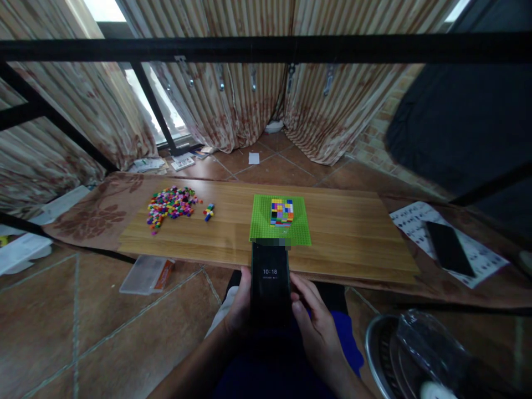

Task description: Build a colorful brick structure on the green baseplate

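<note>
A dark smartphone (pixel 270 299) is upright above my lap, its lit screen reading 10:18. My left hand (pixel 239 310) grips its left side, with the thumb along the edge. Against the right edge rest the curled fingers of my right hand (pixel 313 318). Just beyond the phone's top, a green studded baseplate (pixel 258 230) lies on the wooden board, carrying a block of stacked multicoloured toy bricks (pixel 281 213). Further left are a small joined cluster of bricks (pixel 209 211) and a loose pile of small bricks (pixel 172 205).
The wooden board (pixel 349 233) lies on a cloth-covered surface. At right, a second black phone (pixel 449 249) lies on a printed sheet (pixel 405 219). A clear plastic box (pixel 139 274) is below the left front edge. A metal basin (pixel 373 343) stands lower right. A black bar (pixel 266 50) crosses above.
</note>
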The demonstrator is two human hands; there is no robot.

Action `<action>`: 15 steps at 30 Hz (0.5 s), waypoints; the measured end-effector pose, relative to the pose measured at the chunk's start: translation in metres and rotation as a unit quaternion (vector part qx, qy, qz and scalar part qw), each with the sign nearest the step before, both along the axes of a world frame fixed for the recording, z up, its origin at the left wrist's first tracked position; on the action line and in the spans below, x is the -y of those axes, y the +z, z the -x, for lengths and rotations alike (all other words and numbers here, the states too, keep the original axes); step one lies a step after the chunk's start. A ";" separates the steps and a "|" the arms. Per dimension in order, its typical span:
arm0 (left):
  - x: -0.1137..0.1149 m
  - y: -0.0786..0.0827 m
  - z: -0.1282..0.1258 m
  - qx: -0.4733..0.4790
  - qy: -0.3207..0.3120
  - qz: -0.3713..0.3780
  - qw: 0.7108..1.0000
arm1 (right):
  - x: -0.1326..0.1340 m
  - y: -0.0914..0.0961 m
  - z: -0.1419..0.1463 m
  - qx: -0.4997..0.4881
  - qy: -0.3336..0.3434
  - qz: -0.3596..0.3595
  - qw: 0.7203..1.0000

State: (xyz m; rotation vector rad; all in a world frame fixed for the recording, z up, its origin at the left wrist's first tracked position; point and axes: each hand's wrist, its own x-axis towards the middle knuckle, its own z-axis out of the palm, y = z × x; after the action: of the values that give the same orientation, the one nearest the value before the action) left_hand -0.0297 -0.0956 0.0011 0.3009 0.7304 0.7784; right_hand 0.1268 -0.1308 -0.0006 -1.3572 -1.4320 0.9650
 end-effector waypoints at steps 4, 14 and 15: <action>0.000 0.000 -0.003 0.003 -0.021 -0.013 1.000 | 0.004 -0.005 -0.001 -0.004 -0.008 0.012 1.000; 0.003 -0.012 -0.012 0.011 -0.035 -0.007 0.999 | 0.010 -0.014 -0.005 0.009 -0.025 0.021 0.999; 0.003 -0.012 -0.013 0.003 -0.033 -0.005 0.999 | 0.010 -0.015 -0.005 0.010 -0.025 0.024 0.999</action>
State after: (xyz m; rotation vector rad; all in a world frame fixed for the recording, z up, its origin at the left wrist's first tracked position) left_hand -0.0169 -0.0982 -0.0110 0.3302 0.7077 0.7193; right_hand 0.1320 -0.1412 -0.0151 -1.4350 -1.3899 0.9617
